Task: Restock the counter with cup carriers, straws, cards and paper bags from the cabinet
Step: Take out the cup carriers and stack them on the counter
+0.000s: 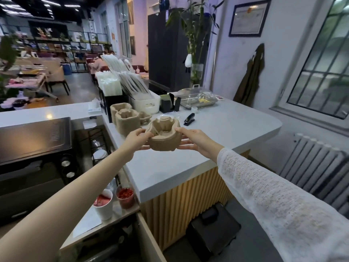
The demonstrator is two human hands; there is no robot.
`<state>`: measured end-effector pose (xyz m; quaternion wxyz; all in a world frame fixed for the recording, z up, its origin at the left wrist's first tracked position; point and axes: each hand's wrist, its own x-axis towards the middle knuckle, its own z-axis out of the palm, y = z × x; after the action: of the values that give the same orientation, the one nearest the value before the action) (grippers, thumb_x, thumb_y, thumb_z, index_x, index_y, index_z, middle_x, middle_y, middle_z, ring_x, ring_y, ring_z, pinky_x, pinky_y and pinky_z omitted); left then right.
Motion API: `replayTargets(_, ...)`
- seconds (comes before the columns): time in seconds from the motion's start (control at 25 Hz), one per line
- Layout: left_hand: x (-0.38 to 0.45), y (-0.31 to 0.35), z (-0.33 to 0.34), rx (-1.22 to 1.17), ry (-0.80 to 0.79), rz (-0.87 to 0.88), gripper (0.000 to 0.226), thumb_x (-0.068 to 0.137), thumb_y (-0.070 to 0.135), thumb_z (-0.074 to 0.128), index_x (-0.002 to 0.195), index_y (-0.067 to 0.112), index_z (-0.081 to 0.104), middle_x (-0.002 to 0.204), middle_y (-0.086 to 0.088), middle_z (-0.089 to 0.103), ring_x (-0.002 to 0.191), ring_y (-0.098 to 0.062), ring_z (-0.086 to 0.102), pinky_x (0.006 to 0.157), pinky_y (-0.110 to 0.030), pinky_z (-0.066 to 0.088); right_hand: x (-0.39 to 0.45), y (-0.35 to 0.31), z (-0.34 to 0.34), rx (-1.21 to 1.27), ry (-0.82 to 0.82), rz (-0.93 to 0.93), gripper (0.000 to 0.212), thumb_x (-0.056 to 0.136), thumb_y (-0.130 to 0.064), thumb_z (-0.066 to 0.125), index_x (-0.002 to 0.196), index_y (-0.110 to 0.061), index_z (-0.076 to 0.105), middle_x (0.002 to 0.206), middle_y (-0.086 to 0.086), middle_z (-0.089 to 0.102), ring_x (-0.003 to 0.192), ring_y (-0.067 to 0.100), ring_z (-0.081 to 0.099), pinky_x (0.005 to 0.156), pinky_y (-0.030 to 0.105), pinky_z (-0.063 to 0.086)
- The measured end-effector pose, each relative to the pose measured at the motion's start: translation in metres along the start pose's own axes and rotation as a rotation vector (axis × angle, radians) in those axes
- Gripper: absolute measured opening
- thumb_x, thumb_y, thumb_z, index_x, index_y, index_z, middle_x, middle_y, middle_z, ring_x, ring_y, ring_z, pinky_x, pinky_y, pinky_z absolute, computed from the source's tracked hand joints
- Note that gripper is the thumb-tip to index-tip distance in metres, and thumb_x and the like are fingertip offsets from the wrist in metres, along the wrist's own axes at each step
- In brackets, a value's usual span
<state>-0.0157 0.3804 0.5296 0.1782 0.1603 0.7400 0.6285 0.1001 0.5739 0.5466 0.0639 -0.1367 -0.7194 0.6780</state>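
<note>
Cup carriers (164, 136) between left hand (136, 139), right hand (196, 141)

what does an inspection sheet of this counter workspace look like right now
surface: pale grey stone-look counter, mostly bare at its near end.
job's things: stack of brown moulded-pulp cup carriers held above the counter; more brown pulp carrier stacks standing behind; white wrapped straws in a white bin.
clutter: black stapler, steel tray under a clear lid, blue-and-white tissue box.
hands: left hand and right hand grip opposite sides of the held stack.
cables: nothing seen.
surroundings: black oven left, grey radiator right.
</note>
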Motion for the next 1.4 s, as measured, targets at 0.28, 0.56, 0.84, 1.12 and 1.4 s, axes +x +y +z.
replayTargets(0.28,0.068,0.0,0.025,-0.015,-0.028,-0.025,0.032,0.089,0.015,0.065,0.121,0.008,0.059,0.1,-0.013,0.066,0.081,-0.019,0.065,0.075,-0.03,0.058,0.069,0.012,-0.034,0.01,0.066,0.02,0.045,0.084,-0.039,0.074,0.104,0.001,0.071,0.092,0.011,0.076,0.087,0.025,0.074,0.072,0.029,0.061)
replayTargets(0.56,0.112,-0.006,0.052,-0.046,0.015,-0.079,0.035,0.088,0.015,0.065,0.122,0.008,0.059,0.098,-0.011,0.064,0.082,-0.018,0.064,0.075,-0.028,0.058,0.121,0.021,-0.067,-0.018,0.042,0.022,0.048,0.083,-0.04,0.075,0.106,0.001,0.07,0.101,0.015,0.075,0.088,0.025,0.074,0.075,0.032,0.061)
replayTargets(0.84,0.166,-0.018,0.084,-0.082,0.148,-0.139,0.036,0.087,0.014,0.067,0.121,0.006,0.055,0.099,-0.013,0.066,0.083,-0.019,0.065,0.081,-0.033,0.058,0.197,0.027,-0.11,-0.08,-0.1,0.047,0.036,0.085,-0.037,0.074,0.096,-0.003,0.071,0.087,0.007,0.074,0.081,0.023,0.072,0.077,0.034,0.062)
replayTargets(1.12,0.206,-0.024,0.115,-0.118,0.29,-0.155,0.035,0.087,0.016,0.068,0.119,0.008,0.058,0.099,-0.012,0.069,0.087,-0.022,0.067,0.086,-0.038,0.057,0.272,0.026,-0.145,-0.195,-0.215,0.049,0.043,0.085,-0.036,0.072,0.101,0.004,0.07,0.089,0.011,0.073,0.081,0.025,0.073,0.076,0.035,0.062)
replayTargets(1.4,0.239,-0.024,0.114,-0.132,0.448,-0.136,0.033,0.089,0.031,0.067,0.116,0.015,0.059,0.094,-0.002,0.067,0.075,-0.014,0.064,0.057,-0.019,0.051,0.336,0.021,-0.139,-0.159,-0.274,0.055,0.045,0.084,-0.031,0.071,0.105,0.008,0.07,0.097,0.019,0.075,0.077,0.025,0.074,0.063,0.027,0.061)
